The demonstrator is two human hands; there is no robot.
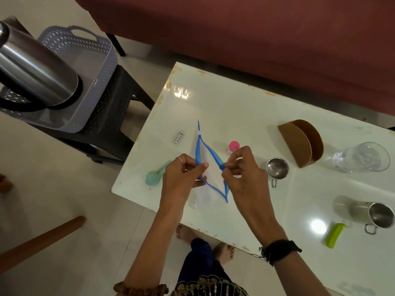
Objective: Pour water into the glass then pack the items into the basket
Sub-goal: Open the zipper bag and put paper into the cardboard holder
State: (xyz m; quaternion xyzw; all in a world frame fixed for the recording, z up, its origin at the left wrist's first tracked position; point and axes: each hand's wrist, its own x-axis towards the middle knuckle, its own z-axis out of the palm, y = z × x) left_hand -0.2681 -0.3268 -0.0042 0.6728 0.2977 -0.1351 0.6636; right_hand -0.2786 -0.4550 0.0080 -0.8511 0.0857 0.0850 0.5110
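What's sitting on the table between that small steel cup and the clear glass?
In the head view, a brown cardboard holder stands between the small steel cup and the glass.

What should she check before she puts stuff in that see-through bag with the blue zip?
1. Pouch mouth open: ok. The left hand and right hand each pinch one side of the blue-edged zip pouch and hold it spread.
2. Pouch empty: cannot tell, its clear sides show only the table.
3. Small items within reach: ok. The white labelled tube, pink-capped bottle and mint spoon lie near the hands.
4. A free hand for picking up: not ok, both hold the pouch.
5. Basket ready: ok, it sits on the dark stool beside the table.
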